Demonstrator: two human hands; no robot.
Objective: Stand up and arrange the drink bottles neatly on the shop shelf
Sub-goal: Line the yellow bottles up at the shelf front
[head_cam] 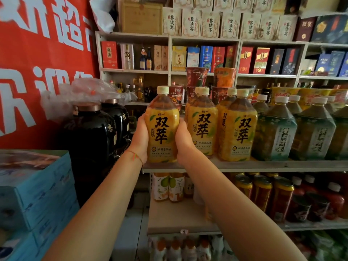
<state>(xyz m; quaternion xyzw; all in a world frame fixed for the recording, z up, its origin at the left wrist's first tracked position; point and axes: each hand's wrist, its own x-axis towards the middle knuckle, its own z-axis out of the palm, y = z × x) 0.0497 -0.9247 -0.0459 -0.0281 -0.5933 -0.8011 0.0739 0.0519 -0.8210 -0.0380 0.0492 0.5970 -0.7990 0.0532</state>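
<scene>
At the far left stand blue cartons (35,187), then dark ceramic liquor jars (90,132) with copper-coloured lids, just beside the end of the shop shelf (263,165).

Next comes the left hand (140,136), its palm pressed to the left flank of a yellow-labelled tea bottle (162,125), with a thin cord round the wrist. The right hand (183,137) clasps the opposite flank, so the two hands hold the bottle between them, fingers wrapped behind it and mostly hidden. The bottle is upright with its label facing out, at the left end of the row; its base sits at the shelf's front lip, though I cannot tell whether it rests there or hangs just above.

To its right stand more yellow tea bottles (202,121), upright in pairs front to back, then green tea bottles (276,129) with white caps. Stacked instant-noodle cups (197,77) sit behind the row.

The risks, as I judge them: the bottle sits close to the shelf's open left end and front edge, so letting go before the base is fully seated could tip it off toward the jars below. Pushing it right too firmly could knock the neighbouring bottle, and the right hand's knuckles are already touching or nearly touching that one. Shoving it back could disturb the cup behind.
</scene>
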